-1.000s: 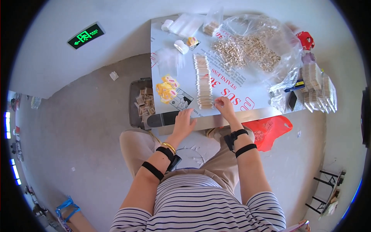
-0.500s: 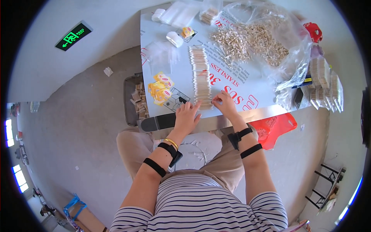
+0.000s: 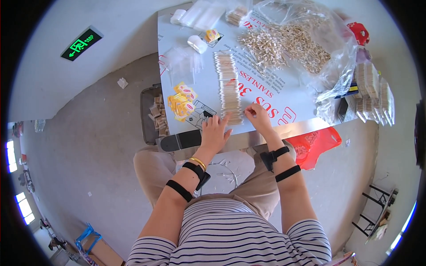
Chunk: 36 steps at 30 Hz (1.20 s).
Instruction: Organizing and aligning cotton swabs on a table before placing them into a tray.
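Note:
A long row of cotton swabs (image 3: 228, 84) lies side by side on the table, running from the far side toward me. At its near end my left hand (image 3: 214, 133) rests with fingers stretched out, the fingertips touching the left ends of the swabs. My right hand (image 3: 260, 119) is beside the row's near right edge, thumb and finger pinched together. Whatever is between those fingertips, if anything, is too small to make out. Beyond the row to the right, a big loose heap of cotton swabs (image 3: 266, 46) spills from a clear plastic bag (image 3: 344, 66).
Yellow packets (image 3: 181, 106) and clear bags (image 3: 177, 64) lie left of the row. A white roll (image 3: 197, 44) sits farther back. Bagged swabs (image 3: 368, 84) are stacked at the right edge. Below the table stand a dark bin (image 3: 145, 111) of packs and a red bag (image 3: 317, 146).
The whole view has shifted slightly, so the table sits a little more to the left. Both hands stay in nearly the same place at the near end of the row.

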Available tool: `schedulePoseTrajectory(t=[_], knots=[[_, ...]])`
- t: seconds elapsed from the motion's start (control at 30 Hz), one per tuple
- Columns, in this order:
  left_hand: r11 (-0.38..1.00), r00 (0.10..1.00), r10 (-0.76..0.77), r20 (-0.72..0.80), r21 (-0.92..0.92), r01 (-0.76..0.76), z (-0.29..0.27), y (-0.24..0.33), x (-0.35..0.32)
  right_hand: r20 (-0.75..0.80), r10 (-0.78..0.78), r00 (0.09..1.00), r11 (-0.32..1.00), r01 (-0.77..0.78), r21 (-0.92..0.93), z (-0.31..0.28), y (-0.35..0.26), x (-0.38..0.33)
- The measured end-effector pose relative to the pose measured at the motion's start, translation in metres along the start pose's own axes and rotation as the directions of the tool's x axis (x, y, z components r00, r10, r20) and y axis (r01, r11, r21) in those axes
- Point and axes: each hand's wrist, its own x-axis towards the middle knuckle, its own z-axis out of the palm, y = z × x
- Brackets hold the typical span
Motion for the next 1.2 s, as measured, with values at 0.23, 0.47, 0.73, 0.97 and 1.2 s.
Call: schedulePoseTrajectory(t=[0.23, 0.47, 0.73, 0.97, 1.2], knots=[[0.998, 0.998, -0.063, 0.001, -0.024, 0.063, 0.001, 0.001, 0.008, -0.054, 0.028, 0.998, 0.998, -0.025, 0.057, -0.002, -0.001, -0.012], [0.999, 1.000, -0.015, -0.021, -0.031, 0.015, 0.000, -0.003, 0.006, -0.080, 0.007, 0.997, 0.997, -0.001, 0.078, -0.003, 0.004, -0.025], [0.996, 0.996, -0.046, -0.075, -0.085, 0.039, 0.007, -0.010, -0.003, -0.064, -0.247, 0.967, 0.939, 0.222, -0.263, 0.002, -0.017, -0.035], [0.985, 0.993, -0.099, -0.071, -0.146, 0.087, 0.008, -0.016, -0.016, -0.046, -0.281, 0.958, 0.922, 0.257, -0.289, 0.002, -0.015, -0.037], [0.995, 0.998, -0.056, -0.005, -0.078, 0.055, 0.003, -0.019, -0.014, -0.064, -0.285, 0.956, 0.926, 0.257, -0.277, 0.000, -0.009, -0.037]])
